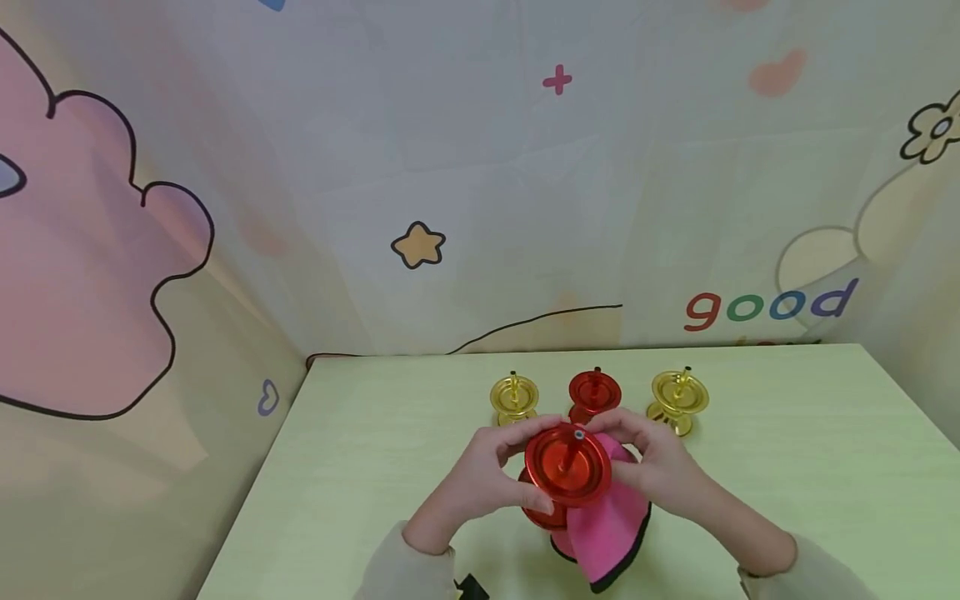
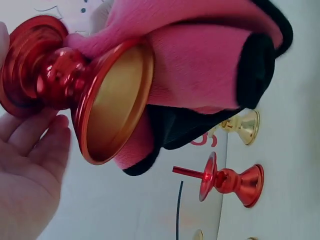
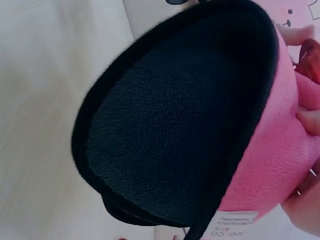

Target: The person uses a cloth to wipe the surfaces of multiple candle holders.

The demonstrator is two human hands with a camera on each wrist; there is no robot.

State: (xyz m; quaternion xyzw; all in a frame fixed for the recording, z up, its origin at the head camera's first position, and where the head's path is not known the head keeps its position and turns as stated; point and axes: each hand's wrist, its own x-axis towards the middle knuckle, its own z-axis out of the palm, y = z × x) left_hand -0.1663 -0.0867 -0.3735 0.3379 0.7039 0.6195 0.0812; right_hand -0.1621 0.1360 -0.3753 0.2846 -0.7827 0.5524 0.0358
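A shiny red metal candle holder, with a spike in its dish, is held up over the table. My left hand grips it from the left, thumb and fingers around the dish. On the other side, my right hand pinches a pink cloth with black edging against the holder. In the left wrist view the holder's flared base shows a hollow gold inside, and the cloth lies against it. The cloth's dark lining and a white label fill much of the right wrist view.
Behind the hands stand a gold candle holder, a red candle holder and another gold candle holder in a row on the pale green table. A black object shows at the bottom edge. A printed backdrop rises behind.
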